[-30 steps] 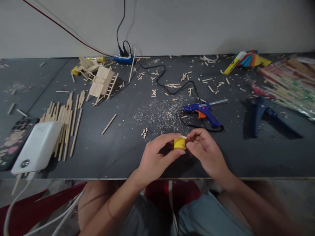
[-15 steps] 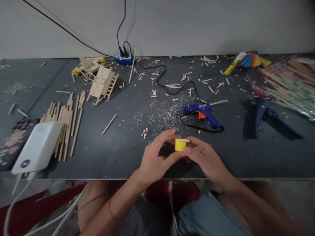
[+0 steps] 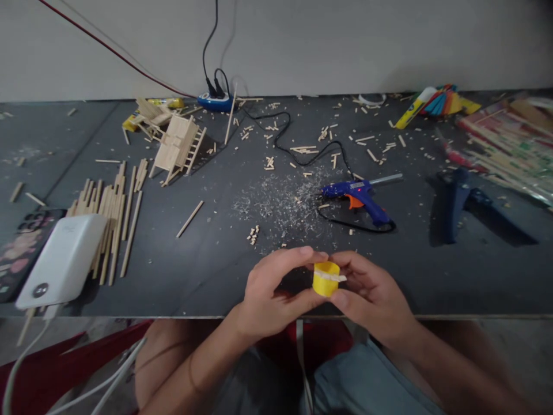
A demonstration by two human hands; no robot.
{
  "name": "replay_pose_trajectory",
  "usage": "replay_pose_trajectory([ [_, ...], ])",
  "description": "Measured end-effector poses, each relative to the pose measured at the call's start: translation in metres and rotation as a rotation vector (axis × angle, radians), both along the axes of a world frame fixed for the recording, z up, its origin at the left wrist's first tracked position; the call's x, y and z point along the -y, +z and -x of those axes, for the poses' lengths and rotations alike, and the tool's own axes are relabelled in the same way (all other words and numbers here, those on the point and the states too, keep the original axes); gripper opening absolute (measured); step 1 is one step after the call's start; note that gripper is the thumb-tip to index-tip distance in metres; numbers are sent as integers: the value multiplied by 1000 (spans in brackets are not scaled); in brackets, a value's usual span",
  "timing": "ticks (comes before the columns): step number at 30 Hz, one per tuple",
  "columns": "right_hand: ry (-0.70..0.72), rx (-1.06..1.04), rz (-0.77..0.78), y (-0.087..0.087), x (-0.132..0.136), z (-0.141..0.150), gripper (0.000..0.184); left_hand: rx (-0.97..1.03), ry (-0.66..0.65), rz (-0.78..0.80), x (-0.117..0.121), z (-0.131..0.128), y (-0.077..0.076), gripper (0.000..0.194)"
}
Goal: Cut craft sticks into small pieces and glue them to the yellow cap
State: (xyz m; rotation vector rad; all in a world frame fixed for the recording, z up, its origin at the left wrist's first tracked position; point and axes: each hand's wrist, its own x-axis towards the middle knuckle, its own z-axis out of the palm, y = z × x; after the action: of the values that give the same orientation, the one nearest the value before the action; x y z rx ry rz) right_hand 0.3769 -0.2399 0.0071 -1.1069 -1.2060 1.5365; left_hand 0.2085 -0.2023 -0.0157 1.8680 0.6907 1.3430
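Note:
A short yellow cylinder (image 3: 324, 286), like a cap or ring, is between my two hands just above the table's front edge. Its top rim faces me, and a row of small pale wooden pieces (image 3: 339, 278) runs across its side and sticks out at the right. My left hand (image 3: 276, 288) pinches it from the left, index finger at the top and thumb beneath. From the right, my right hand (image 3: 375, 294) holds it with the thumb low at its base; the other fingers are partly hidden behind.
Beyond my hands lies a blue glue gun (image 3: 358, 193) with its cord. Wooden sticks (image 3: 114, 225), a white power bank (image 3: 64, 259) and a phone (image 3: 21, 253) are at left. A small wooden model (image 3: 175, 144) stands farther back. Dark blue-handled cutters (image 3: 455, 202) lie right, near packaged sticks (image 3: 510, 150).
The yellow cylinder has come a little toward me and to the right. It has turned so that its round rim now shows, with the wooden pieces lower across it.

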Motion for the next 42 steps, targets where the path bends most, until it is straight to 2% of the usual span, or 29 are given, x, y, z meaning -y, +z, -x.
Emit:
replay_pose_trajectory([
  [8, 2, -3, 41, 0, 2, 0, 19, -49, 5, -34, 0, 1, 4, 61],
  [31, -42, 11, 83, -4, 4, 2, 22, -101, 26, -102, -1, 1, 4, 61],
  [42, -4, -33, 12, -3, 4, 1, 19, -133, 0, -177, -2, 3, 7, 62],
])
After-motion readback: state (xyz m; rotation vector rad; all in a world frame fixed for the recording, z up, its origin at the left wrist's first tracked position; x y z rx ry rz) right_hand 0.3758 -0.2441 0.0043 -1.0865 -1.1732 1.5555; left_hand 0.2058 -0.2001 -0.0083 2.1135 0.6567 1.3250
